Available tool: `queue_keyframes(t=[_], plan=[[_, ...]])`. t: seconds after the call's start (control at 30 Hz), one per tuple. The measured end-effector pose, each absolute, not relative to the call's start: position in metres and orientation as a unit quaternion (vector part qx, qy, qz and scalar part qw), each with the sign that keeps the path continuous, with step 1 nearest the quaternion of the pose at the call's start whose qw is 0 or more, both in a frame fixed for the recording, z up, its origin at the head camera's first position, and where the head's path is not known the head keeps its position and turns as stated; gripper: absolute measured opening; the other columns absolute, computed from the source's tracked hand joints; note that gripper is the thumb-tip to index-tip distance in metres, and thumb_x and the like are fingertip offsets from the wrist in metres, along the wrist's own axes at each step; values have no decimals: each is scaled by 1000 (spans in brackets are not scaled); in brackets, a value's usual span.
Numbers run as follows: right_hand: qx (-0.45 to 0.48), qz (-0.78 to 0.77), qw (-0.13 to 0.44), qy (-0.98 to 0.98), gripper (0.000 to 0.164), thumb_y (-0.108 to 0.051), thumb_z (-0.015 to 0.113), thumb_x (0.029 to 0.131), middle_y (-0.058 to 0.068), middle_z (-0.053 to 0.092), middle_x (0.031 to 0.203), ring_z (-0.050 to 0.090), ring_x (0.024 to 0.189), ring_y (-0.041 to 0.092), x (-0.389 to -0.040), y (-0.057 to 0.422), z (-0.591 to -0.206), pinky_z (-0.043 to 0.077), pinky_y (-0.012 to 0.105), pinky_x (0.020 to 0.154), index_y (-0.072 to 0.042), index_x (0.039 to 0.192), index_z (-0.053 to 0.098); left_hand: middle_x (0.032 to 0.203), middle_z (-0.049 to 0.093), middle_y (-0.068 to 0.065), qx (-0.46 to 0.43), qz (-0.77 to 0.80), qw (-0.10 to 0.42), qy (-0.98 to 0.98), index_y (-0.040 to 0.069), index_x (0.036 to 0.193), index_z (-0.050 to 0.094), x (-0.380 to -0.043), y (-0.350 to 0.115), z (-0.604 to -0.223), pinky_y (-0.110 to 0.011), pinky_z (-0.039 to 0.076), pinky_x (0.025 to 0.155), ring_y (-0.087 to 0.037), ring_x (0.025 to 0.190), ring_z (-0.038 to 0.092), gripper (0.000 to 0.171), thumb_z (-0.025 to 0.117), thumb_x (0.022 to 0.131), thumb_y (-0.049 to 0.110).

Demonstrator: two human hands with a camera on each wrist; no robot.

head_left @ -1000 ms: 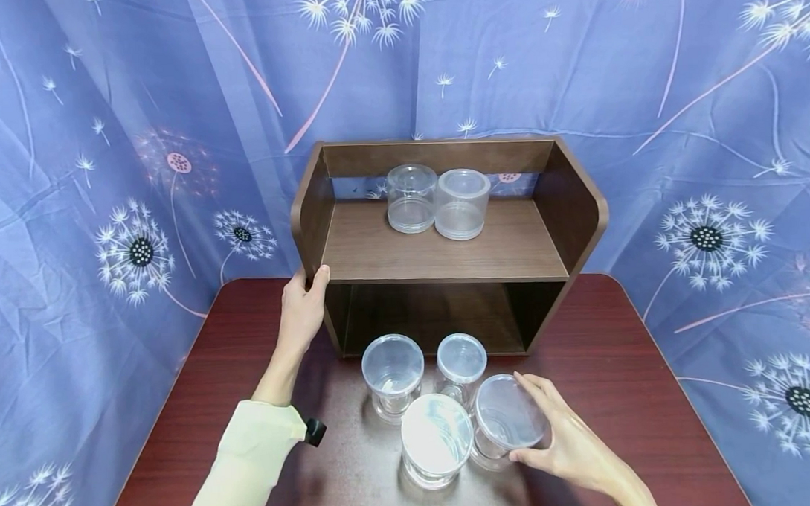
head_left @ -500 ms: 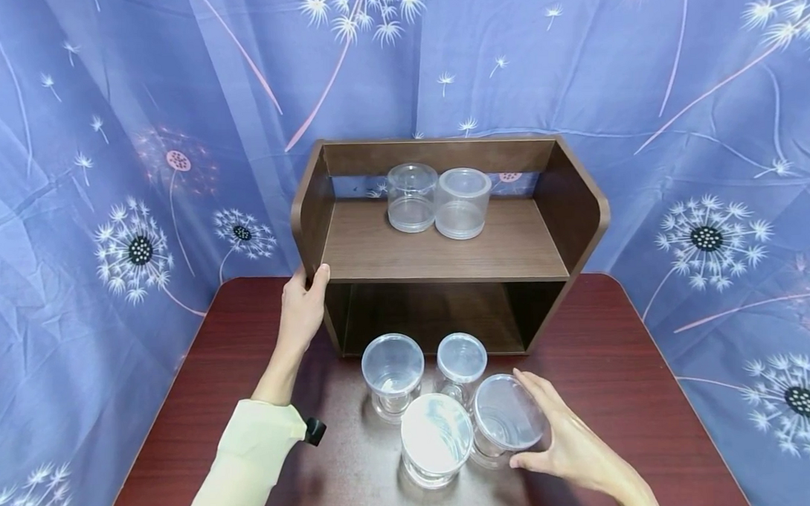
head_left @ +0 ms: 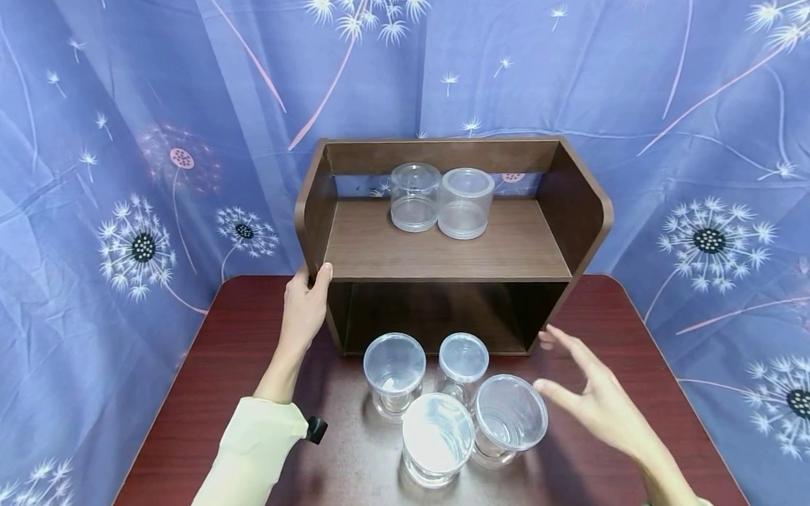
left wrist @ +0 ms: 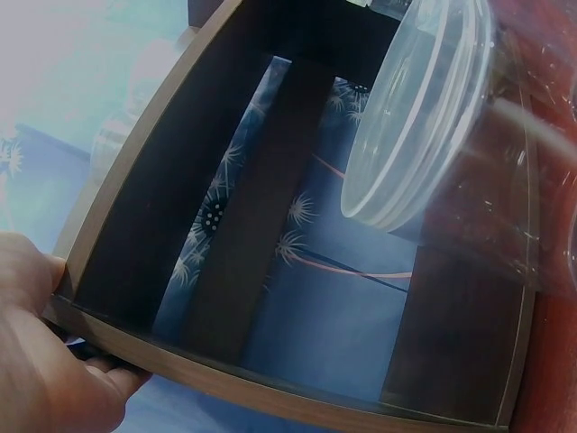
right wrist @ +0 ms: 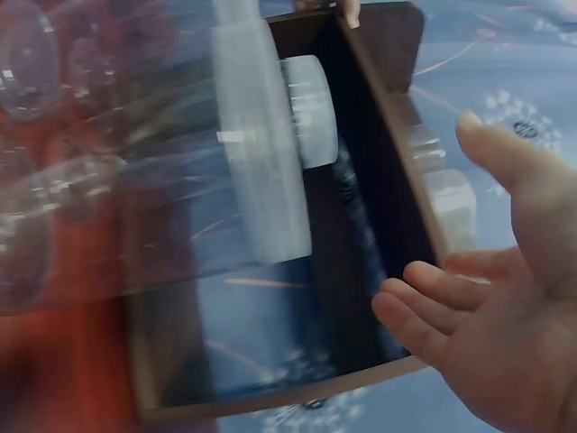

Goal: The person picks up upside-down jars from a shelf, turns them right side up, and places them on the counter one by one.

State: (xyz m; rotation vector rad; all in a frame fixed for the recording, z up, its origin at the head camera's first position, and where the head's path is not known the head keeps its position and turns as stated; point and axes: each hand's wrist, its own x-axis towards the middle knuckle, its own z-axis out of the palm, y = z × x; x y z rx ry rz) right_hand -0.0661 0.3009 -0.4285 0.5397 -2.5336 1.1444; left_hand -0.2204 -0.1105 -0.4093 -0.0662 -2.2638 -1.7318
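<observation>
The left hand point(head_left: 303, 305) grips the brown, wood-look two-tier shelf point(head_left: 445, 259) by its left side. Two clear cylindrical plastic jars point(head_left: 466, 206) already stand on the upper board; four clear, round-lidded jars point(head_left: 511, 413) are unshelved, upright on the dark-red table point(head_left: 651, 393). Beside the rightmost, the right hand point(head_left: 604, 402) is empty, fingers loose; contact is hard to judge.

Blue cloth point(head_left: 491, 30) at the back and both sides. Hangs creased and folded, bears white dandelion heads point(head_left: 709, 240) with dark centres, small drifting seeds point(head_left: 449, 80) and long pink stems point(head_left: 303, 131). In front, a dark red, wood-grained tabletop point(head_left: 230, 348). Curves at both far corners, catches pale glare toward the near middle, appears blurred in the right wrist view.
</observation>
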Motion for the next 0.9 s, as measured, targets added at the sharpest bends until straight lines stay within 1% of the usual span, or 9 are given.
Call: queue_keyframes(t=[0.13,0.23,0.3,0.37,0.47,0.6,0.7,0.8,0.9], plan=[[174,448,162,-862,74,10,76,86,-6,61,137,60,118,0,-77,301,-405,44,13,99,-6,152,47,114,63,-18,-24,-601,142,-786,3,116,63,-220,-111,-409,-43,41,97,-24,108,50,29,55,106,29],[167,477,170,-846,69,14,72,88,-10,62,136,63,114,1,-86,300,-388,50,16,94,-3,150,50,124,64,-18,-26,-603,138,-785,3,123,64,-220,-111,-409,-45,41,101,-24,116,52,32,55,106,30],[170,486,179,-838,66,15,71,88,-9,62,135,64,114,3,-94,298,-377,51,17,94,1,149,50,129,63,-18,-26,-604,135,-785,4,127,63,-219,-112,-409,-46,41,103,-25,120,53,34,56,107,30],[172,489,190,-834,63,15,70,89,-5,64,135,64,114,3,-103,297,-368,51,17,94,4,147,50,132,63,-18,-25,-605,134,-785,4,128,63,-219,-112,-409,-47,41,104,-26,122,53,35,56,106,30],[166,490,199,-832,59,11,71,91,0,65,133,64,114,4,-119,294,-356,51,16,93,6,146,51,130,64,-19,-23,-602,137,-787,4,127,64,-219,-112,-409,-47,41,103,-27,120,53,34,56,106,30],[136,491,207,-835,57,1,73,94,1,64,131,63,114,5,-139,290,-342,49,13,92,1,147,52,128,64,-19,-20,-599,140,-789,4,126,64,-220,-112,-409,-47,41,103,-26,118,53,34,56,106,30],[116,492,208,-837,58,-6,75,95,6,63,133,62,116,8,-155,284,-332,48,13,93,0,147,53,129,64,-19,-22,-600,138,-788,3,129,64,-220,-112,-409,-47,40,104,-26,120,53,35,56,106,29],[96,493,201,-841,59,-13,76,95,15,61,136,61,120,15,-171,277,-322,49,18,97,0,148,52,129,64,-20,-25,-600,138,-788,3,130,63,-220,-112,-410,-47,40,104,-26,120,53,35,55,106,28],[77,494,188,-846,63,-20,76,95,18,59,140,59,126,24,-188,272,-315,48,30,105,0,149,50,129,64,-19,-26,-597,138,-790,4,130,63,-220,-113,-410,-46,41,104,-25,120,53,35,56,106,28]])
